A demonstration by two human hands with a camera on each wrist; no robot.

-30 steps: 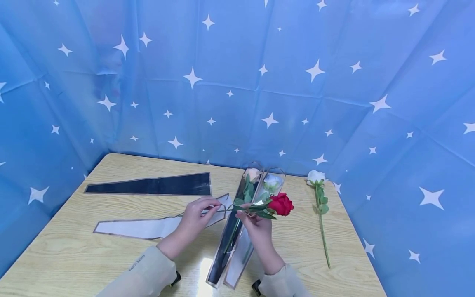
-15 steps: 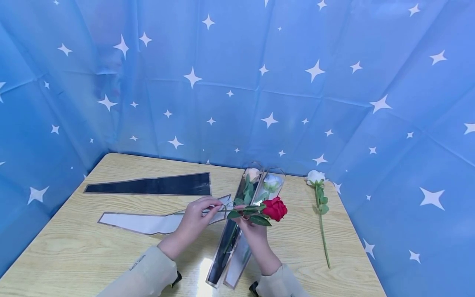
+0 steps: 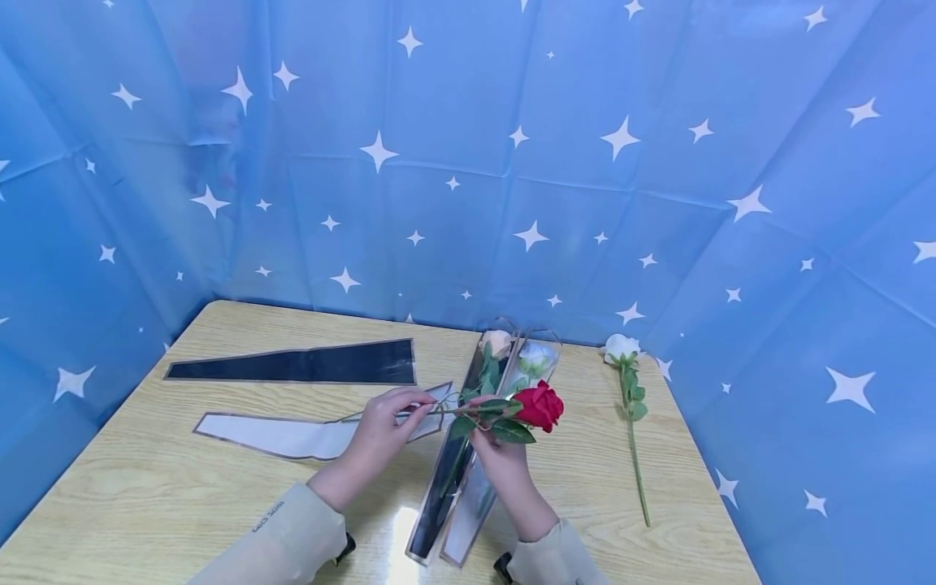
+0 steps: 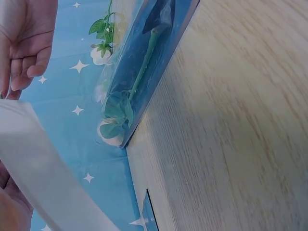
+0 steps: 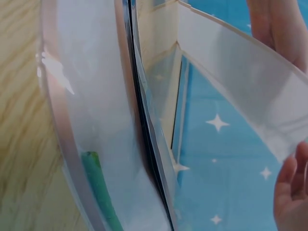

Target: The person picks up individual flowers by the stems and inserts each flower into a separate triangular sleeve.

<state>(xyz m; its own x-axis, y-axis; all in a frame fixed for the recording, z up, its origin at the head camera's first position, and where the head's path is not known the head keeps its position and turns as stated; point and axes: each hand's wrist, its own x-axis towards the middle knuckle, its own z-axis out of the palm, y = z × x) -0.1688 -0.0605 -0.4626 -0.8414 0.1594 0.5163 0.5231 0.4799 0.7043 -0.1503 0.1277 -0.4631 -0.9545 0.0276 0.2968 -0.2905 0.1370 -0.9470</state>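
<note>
A red rose (image 3: 539, 405) with green leaves is held by its stem in my right hand (image 3: 504, 465), its bloom pointing right. My left hand (image 3: 380, 431) pinches the wide end of a white flower sleeve (image 3: 270, 434) with brownish edging. The rose's stem runs left into that end; how far its tip reaches is hidden by the left hand. In the left wrist view the white sleeve (image 4: 45, 166) crosses the lower left corner, lifted off the table. The right wrist view shows the sleeve (image 5: 231, 53) slanting across the upper right, near fingers.
Beneath the right hand lie two filled sleeves, a black one (image 3: 433, 520) with a pale pink rose (image 3: 498, 344) and a white one (image 3: 461, 540) with a white rose (image 3: 537, 357). A flat black sleeve (image 3: 314, 364) lies back left. A loose white rose (image 3: 621, 348) lies right.
The red rose and my right hand have moved left, toward the white sleeve. The sleeve's narrow end has shifted slightly right and up. My left hand stays nearly still.
</note>
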